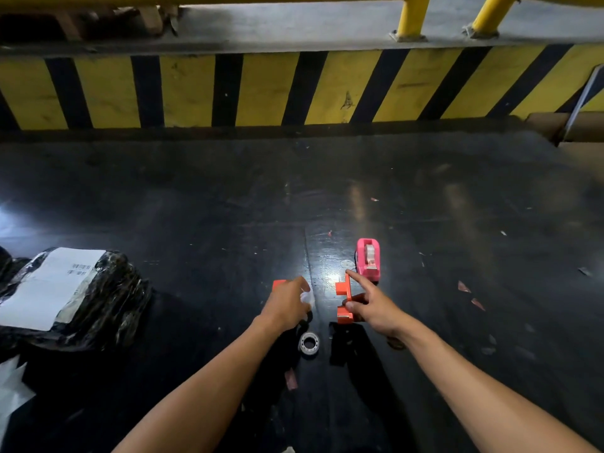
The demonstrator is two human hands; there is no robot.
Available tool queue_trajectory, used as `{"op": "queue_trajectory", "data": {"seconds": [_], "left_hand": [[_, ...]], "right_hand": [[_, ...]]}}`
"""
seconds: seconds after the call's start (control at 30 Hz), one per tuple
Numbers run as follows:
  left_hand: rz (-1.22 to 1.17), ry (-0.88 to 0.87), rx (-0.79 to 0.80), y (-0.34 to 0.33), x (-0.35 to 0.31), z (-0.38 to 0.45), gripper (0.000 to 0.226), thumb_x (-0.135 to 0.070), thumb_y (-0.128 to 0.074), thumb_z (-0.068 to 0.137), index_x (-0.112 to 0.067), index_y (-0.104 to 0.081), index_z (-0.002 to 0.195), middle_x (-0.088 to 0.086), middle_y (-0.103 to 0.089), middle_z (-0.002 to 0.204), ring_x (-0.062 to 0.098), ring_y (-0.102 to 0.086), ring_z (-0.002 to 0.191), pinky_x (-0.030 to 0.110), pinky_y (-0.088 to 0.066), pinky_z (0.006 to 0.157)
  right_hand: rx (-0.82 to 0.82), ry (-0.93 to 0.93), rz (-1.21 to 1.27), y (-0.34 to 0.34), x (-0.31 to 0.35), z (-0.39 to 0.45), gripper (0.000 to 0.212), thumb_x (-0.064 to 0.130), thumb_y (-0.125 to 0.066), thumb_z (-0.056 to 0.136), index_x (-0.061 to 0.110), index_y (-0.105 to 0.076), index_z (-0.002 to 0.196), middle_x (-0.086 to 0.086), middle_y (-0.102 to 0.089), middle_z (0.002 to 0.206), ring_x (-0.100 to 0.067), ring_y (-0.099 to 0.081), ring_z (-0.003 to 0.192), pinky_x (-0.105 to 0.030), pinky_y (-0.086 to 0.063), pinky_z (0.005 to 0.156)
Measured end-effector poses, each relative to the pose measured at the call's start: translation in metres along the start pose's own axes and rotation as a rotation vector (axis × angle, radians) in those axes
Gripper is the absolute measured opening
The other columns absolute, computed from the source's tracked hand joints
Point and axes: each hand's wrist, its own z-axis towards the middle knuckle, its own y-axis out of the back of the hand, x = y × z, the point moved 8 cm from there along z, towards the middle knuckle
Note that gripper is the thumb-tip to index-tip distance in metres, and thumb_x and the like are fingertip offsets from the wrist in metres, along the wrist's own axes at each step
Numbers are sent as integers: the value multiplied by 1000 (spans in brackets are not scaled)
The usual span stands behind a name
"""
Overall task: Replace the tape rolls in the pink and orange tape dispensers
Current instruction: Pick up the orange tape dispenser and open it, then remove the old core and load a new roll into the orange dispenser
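Note:
The pink tape dispenser (pixel 368 258) stands on the dark table with a clear roll inside it. Just in front of it, my right hand (pixel 369 305) grips one orange dispenser piece (pixel 344 300) on its edge, index finger stretched toward the pink one. My left hand (pixel 289 304) is closed around a clear tape roll (pixel 307 299); another orange part (pixel 277 283) peeks out behind its fingers. A second clear tape roll (pixel 309 343) lies flat on the table below my left hand.
A black wrapped parcel with a white label (pixel 62 289) lies at the left. A yellow-and-black striped wall (pixel 294 89) runs along the table's far edge. Cardboard (pixel 575 132) sits at the far right. Small tape scraps (pixel 470 294) dot the table.

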Motion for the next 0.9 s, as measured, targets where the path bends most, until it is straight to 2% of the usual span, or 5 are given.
{"op": "queue_trajectory", "data": {"seconds": [0.1,0.23,0.43,0.63,0.9], "left_hand": [[293,-109,26,-11,-11,1,30,-17,-65,84,-17,-63,114,10,-69,113,32,-60,110,37,-47,93],[500,-166,43,-18,-17,0,31,-24,-64,88,-22,-62,119,6,-66,122,30,-53,118,42,-42,102],[219,-236,-27,-16,-17,-32,35,-38,-54,94,-23,-55,125,3,-52,122,23,-50,117,30,-43,88],[283,-105,121,-44,9,-63,72,-57,-66,81,-22,-38,137,2,-46,128,22,-49,121,42,-53,89],[164,-36,31,-45,16,-67,42,-42,-65,85,-18,-50,116,3,-53,116,24,-55,107,39,-52,82]], "right_hand": [[13,-11,2,-2,-5,0,71,5,-59,88,57,-37,132,-13,-62,88,-21,-60,80,-39,-54,83],[9,-12,5,0,-7,-3,70,5,-60,89,49,-36,137,-12,-63,92,-17,-61,79,-33,-54,79],[-16,-24,8,4,-12,-7,69,3,-59,90,41,-34,141,-18,-63,91,-16,-59,77,-25,-50,72],[13,-37,28,-4,-14,-10,69,1,-58,90,42,-35,141,-23,-65,98,-22,-64,85,-33,-55,83],[128,-8,-15,-25,-10,-20,70,-4,-57,88,39,-37,140,-14,-61,98,-19,-60,83,-35,-55,81]]}}
